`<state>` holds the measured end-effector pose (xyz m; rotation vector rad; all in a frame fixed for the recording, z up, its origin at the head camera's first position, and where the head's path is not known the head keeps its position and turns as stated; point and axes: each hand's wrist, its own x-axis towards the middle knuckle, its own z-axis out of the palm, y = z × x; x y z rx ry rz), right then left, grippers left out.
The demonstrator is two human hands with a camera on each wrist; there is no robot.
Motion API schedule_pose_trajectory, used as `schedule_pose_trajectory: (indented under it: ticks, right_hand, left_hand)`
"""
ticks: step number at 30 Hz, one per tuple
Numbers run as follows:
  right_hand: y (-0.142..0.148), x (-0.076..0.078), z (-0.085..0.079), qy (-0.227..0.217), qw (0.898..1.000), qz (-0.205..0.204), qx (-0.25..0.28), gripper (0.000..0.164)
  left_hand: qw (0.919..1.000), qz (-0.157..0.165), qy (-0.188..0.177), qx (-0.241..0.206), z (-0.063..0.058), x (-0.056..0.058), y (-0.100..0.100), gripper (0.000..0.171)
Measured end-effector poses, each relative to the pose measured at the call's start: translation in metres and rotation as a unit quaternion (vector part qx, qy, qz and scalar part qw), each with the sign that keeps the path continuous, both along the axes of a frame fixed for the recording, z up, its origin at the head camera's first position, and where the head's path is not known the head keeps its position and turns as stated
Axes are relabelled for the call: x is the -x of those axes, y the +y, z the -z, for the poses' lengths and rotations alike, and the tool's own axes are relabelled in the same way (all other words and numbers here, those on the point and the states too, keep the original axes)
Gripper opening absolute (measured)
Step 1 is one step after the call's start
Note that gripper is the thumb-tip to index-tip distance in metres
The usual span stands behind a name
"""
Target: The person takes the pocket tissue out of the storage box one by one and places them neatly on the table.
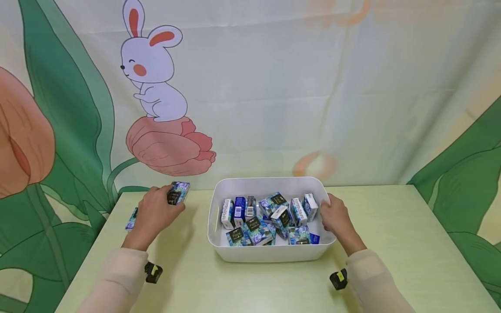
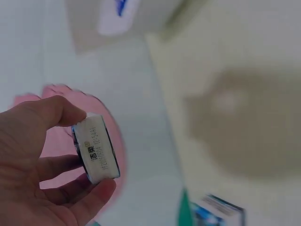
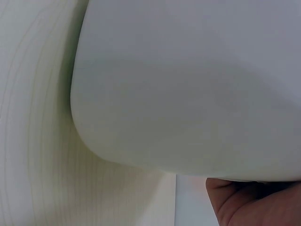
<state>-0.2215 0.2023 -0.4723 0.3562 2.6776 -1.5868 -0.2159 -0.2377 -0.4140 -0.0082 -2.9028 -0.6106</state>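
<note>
My left hand (image 1: pixel 155 214) pinches a small pocket tissue pack (image 1: pixel 179 194) above the table's left part, thumb on one side and fingers on the other. The left wrist view shows the white printed end of that pack (image 2: pixel 98 149). Another tissue pack (image 1: pixel 131 221) lies at the table's left edge, partly hidden behind the left wrist. My right hand (image 1: pixel 337 219) grips the right end of a white plastic bin (image 1: pixel 270 254), its fingers curled at the rim. Inside the bin lie several blue-purple tissue packs (image 1: pixel 260 230), some upright, others flat or leaning.
The bin stands on a pale wooden table (image 1: pixel 274 287), close to its back edge. Behind hangs a printed curtain (image 1: pixel 258 95) with a rabbit and flowers. A small black wrist device (image 1: pixel 153 272) sits by the left sleeve, another (image 1: pixel 338 279) by the right.
</note>
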Motion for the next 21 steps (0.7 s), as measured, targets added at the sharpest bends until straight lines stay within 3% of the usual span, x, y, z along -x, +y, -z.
schedule_pose_trajectory:
  ticks: [5, 11, 15, 21]
  right_hand:
    - [0.002, 0.001, 0.001, -0.002, 1.000, 0.003, 0.007, 0.038]
    - [0.001, 0.000, 0.001, -0.006, 1.000, 0.006, 0.002, 0.040]
    - [0.001, 0.001, 0.000, -0.011, 1.000, 0.005, 0.004, 0.042]
    - [0.002, 0.000, 0.001, -0.016, 1.000, 0.004, 0.006, 0.041]
  left_hand:
    - [0.9993, -0.025, -0.028, 0.008, 0.029, 0.002, -0.029, 0.069]
    - [0.9984, -0.041, -0.038, 0.010, 0.061, -0.003, -0.047, 0.067]
    - [0.9971, -0.054, -0.052, 0.010, 0.076, -0.006, -0.053, 0.065]
    - [0.9954, -0.071, -0.047, 0.046, 0.091, -0.007, -0.056, 0.062]
